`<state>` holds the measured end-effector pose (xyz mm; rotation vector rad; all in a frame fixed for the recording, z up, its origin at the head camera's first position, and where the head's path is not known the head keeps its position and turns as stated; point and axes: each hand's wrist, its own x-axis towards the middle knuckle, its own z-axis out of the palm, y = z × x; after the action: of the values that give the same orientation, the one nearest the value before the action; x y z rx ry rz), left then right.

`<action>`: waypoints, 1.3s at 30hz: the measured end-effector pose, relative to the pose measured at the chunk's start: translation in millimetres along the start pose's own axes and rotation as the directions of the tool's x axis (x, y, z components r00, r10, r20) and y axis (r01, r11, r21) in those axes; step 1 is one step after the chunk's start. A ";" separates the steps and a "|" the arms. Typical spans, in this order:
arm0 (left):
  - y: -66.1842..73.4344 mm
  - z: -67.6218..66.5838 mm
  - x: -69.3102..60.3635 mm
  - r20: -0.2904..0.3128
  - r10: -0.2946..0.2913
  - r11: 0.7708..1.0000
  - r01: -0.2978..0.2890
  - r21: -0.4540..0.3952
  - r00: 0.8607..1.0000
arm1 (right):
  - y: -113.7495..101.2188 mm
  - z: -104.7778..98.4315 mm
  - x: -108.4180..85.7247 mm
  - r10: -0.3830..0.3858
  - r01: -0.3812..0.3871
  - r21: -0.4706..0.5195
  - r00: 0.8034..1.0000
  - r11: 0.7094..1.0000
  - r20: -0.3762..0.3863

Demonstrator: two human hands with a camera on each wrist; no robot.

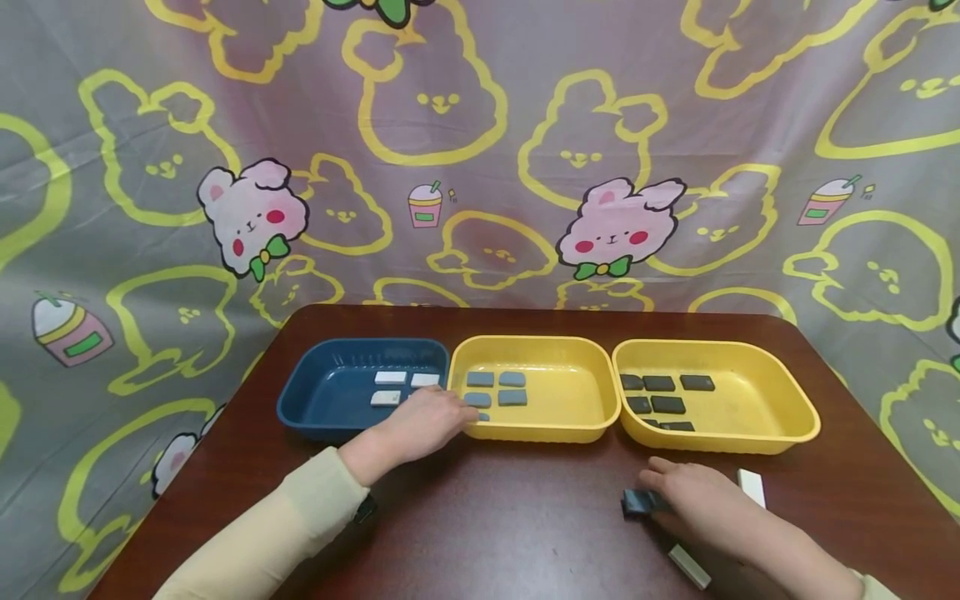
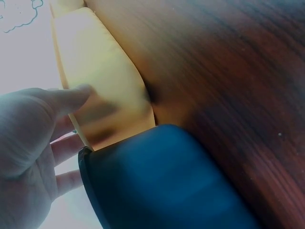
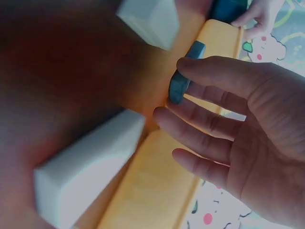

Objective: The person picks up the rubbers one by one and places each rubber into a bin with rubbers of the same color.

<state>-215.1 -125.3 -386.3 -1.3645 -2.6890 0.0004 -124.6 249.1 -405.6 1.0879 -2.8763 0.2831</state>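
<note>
My left hand (image 1: 420, 423) reaches over the near rims where the blue tub (image 1: 311, 417) meets the middle yellow tub (image 1: 573, 431). Its fingertips lie beside a grey block (image 1: 482, 417) in the yellow tub. In the left wrist view that hand (image 2: 33, 138) has thumb and fingers apart, with no block visible between them. On the right, my right hand (image 1: 705, 504) holds a dark block (image 1: 639, 502) in front of the right yellow tub (image 1: 780, 442). The right wrist view shows the hand (image 3: 238, 114) pinching this bluish block (image 3: 178, 87) between thumb and fingers.
White blocks lie in the blue tub, grey ones in the middle tub, black ones in the right tub. On the table, a white block (image 1: 752, 488) and a pale block (image 1: 689, 567) flank my right hand. A dark object (image 1: 365, 508) shows beside my left sleeve.
</note>
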 end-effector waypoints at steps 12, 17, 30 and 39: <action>-0.8 0.6 1.3 -0.012 0.013 1.000 -0.013 0.011 1.000 | -3.9 -51.6 30.8 -0.106 0.103 -0.036 0.988 0.994 -0.114; -1.4 0.7 0.9 -0.016 0.018 1.000 -0.018 0.017 1.000 | -3.6 -67.4 52.6 -0.110 0.099 -0.085 0.984 0.991 -0.138; -1.6 2.6 -0.1 -0.028 0.013 1.000 -0.013 -0.006 1.000 | -7.5 -69.4 108.8 -0.030 0.023 -0.088 0.997 0.996 -0.075; -0.2 0.6 -0.4 -0.036 0.018 1.000 -0.018 0.005 0.999 | -18.2 -45.0 145.8 -0.120 0.115 -0.085 0.991 0.990 -0.066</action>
<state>-215.0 -125.7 -387.0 -1.3742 -2.6449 -0.0163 -222.7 149.3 -342.0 1.2018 -2.7235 0.1937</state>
